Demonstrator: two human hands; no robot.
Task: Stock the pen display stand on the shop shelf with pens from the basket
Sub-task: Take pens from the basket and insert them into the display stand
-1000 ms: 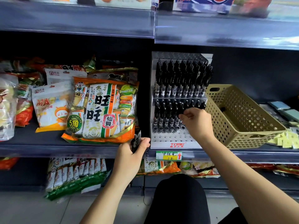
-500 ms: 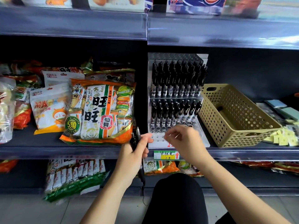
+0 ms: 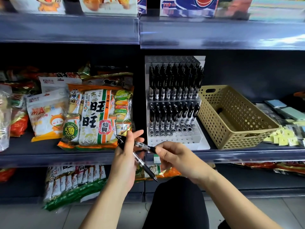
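Pen (image 3: 143,145) | just below front of pen display stand (image 3: 173,103), lying sideways | pinched by right hand (image 3: 175,156) fingers | spare pens (image 3: 144,166) gripped in left hand (image 3: 127,161), left of stand | empty holes (image 3: 171,135) just above right hand, nearer it | likely needs turning upright

Stand (image 3: 175,140) part-filled; basket (image 3: 214,124) just beside; pens (image 3: 144,166) held.

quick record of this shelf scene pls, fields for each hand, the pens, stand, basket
left hand: grips a slanted pen, tip down
right hand: pinches a second pen beside the left fingers
display stand: upper tier full, lower tier partly filled, front holes empty
basket: right of the stand, on the same shelf
snack bags: left of the stand
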